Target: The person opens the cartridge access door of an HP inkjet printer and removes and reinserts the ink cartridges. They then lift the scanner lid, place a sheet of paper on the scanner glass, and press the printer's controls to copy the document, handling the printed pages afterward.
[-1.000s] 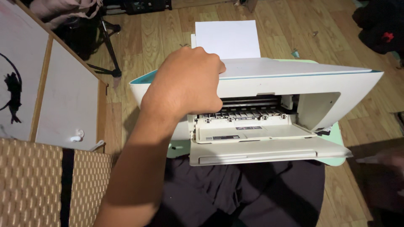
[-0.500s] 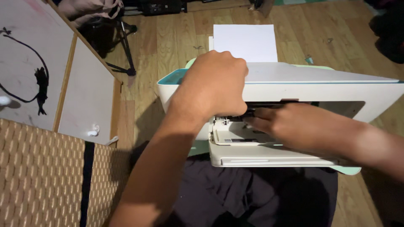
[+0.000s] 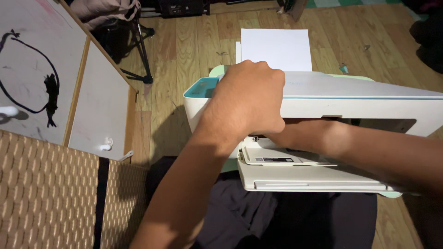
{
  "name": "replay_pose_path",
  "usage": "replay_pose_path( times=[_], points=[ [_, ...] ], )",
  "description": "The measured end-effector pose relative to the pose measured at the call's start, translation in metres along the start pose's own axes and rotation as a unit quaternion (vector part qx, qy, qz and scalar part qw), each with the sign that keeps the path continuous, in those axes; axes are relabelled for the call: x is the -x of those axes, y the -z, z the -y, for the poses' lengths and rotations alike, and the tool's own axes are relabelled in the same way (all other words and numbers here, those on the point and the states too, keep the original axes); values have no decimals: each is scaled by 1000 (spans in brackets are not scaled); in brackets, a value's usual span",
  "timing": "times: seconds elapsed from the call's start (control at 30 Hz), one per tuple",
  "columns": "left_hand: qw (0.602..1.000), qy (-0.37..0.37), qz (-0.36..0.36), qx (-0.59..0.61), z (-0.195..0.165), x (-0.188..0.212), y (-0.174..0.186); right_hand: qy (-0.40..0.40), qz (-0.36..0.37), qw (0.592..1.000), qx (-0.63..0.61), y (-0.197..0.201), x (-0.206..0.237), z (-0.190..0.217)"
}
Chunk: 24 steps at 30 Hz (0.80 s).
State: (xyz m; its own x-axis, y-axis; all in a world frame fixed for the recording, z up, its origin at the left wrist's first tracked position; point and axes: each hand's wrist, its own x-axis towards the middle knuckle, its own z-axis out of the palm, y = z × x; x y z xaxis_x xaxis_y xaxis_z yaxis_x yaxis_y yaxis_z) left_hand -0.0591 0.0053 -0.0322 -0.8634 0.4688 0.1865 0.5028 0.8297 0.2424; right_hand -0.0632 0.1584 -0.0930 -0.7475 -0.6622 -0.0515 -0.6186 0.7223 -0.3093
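Observation:
A white printer [image 3: 364,99] with a teal corner [image 3: 200,88] sits across my lap. My left hand [image 3: 247,99] lies on its top left part, fingers curled over the front edge of the raised top section. My right hand [image 3: 302,133] reaches in from the right into the dark opening under that section. Its fingers are hidden inside, so what they touch cannot be seen. Below the opening the flat output tray [image 3: 314,180] sticks out toward me. White paper [image 3: 274,48] stands in the rear feed.
To the left lies a white board [image 3: 92,106] with a black cable [image 3: 48,87] on it. A woven tan surface [image 3: 46,193] is at the lower left. A black tripod [image 3: 138,50] stands on the wooden floor [image 3: 184,41]. Dark cloth [image 3: 240,212] covers my lap.
My right hand came in from the right and slid deeper into the printer's opening. My left hand has kept its place on the top.

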Motion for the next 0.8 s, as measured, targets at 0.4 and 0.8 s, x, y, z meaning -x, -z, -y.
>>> replay_pose_path(
  times=[0.4,0.8],
  points=[
    [1000,15,9,10,2,2,0,-17,-2,999,-51,-3,-3,-12],
    [999,22,23,4,-3,1,3,126,20,979,158,-22,2,-56]
  ],
)
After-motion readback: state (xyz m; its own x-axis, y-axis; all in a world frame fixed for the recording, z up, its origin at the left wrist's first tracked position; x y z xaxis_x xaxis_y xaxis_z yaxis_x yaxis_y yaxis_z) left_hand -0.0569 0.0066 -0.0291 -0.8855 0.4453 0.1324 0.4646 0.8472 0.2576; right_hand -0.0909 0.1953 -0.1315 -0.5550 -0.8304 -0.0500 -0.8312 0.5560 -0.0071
